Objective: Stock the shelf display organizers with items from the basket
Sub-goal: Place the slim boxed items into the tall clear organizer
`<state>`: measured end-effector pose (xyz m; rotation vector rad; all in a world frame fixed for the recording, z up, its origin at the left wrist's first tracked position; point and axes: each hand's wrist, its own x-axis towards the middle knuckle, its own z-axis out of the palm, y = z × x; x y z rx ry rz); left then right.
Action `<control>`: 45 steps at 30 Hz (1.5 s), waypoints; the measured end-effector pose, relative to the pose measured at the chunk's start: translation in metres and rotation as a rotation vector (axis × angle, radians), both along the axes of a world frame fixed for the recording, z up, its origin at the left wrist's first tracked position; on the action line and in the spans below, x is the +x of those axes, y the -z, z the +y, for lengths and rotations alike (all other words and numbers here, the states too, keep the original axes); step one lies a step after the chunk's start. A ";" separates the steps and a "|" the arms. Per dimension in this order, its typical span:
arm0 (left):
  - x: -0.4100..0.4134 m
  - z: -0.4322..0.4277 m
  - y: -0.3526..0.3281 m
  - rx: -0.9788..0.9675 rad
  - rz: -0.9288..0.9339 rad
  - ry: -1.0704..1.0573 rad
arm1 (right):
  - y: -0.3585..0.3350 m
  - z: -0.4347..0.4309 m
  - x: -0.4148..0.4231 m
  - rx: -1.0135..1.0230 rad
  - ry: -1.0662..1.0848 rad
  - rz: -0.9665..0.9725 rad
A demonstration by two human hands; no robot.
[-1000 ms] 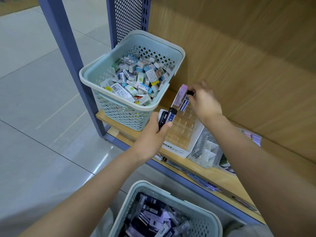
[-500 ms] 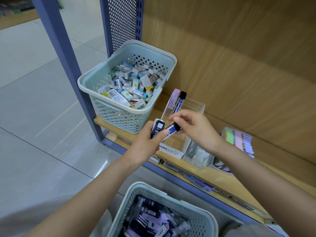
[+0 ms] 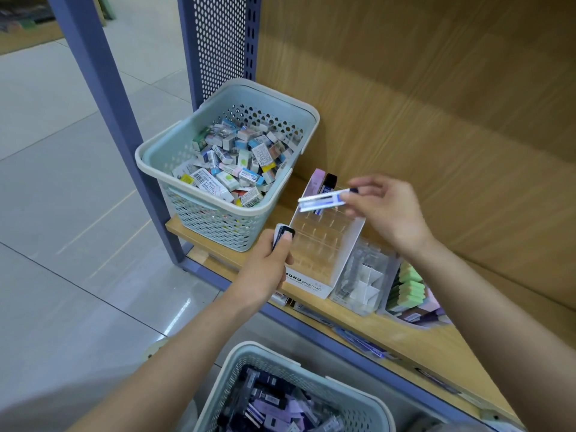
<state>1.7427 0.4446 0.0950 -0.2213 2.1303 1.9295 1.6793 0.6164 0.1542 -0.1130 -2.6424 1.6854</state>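
Note:
A clear tiered display organizer [image 3: 324, 244] with a white "MONO graph" front stands on the wooden shelf [image 3: 405, 335]. A pink case [image 3: 316, 181] and a black case [image 3: 329, 183] stand in its back row. My right hand [image 3: 386, 210] pinches a slim blue-and-white lead case [image 3: 324, 201] sideways just above the organizer's back rows. My left hand [image 3: 268, 263] grips a small stack of dark lead cases [image 3: 280, 233] beside the organizer's front left edge. At the bottom, a pale green basket [image 3: 271, 360] holds several dark and purple cases.
A second pale green basket [image 3: 174, 151] full of boxed erasers sits on the shelf's left end, against a blue perforated upright [image 3: 218, 48]. Right of the organizer stand a clear divided organizer [image 3: 361, 282] and a tray of green and purple items [image 3: 411, 288]. Tiled floor lies left.
My right hand took one blue-and-white case from the stack in my left hand and lifted it up over the organizer's back rows. My left hand stayed near the front edge.

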 end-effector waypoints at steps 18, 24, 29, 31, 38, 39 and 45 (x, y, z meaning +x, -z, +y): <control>-0.004 0.002 0.000 -0.007 0.097 0.066 | 0.041 -0.008 -0.040 0.677 -0.161 0.284; -0.004 0.002 0.002 -0.008 0.093 0.073 | 0.043 -0.012 -0.056 0.615 -0.095 0.317; -0.005 0.003 0.003 -0.014 0.090 0.081 | 0.042 -0.013 -0.059 0.604 -0.113 0.333; -0.005 0.004 0.002 -0.020 0.083 0.081 | 0.040 -0.013 -0.061 0.626 -0.135 0.317; -0.007 0.004 0.003 -0.034 0.025 0.041 | 0.041 -0.008 -0.059 0.644 -0.137 0.346; -0.007 0.004 0.003 -0.025 0.010 0.029 | 0.042 -0.008 -0.058 0.638 -0.137 0.358; -0.007 0.005 0.001 0.015 -0.017 0.011 | 0.039 -0.008 -0.064 0.654 -0.115 0.305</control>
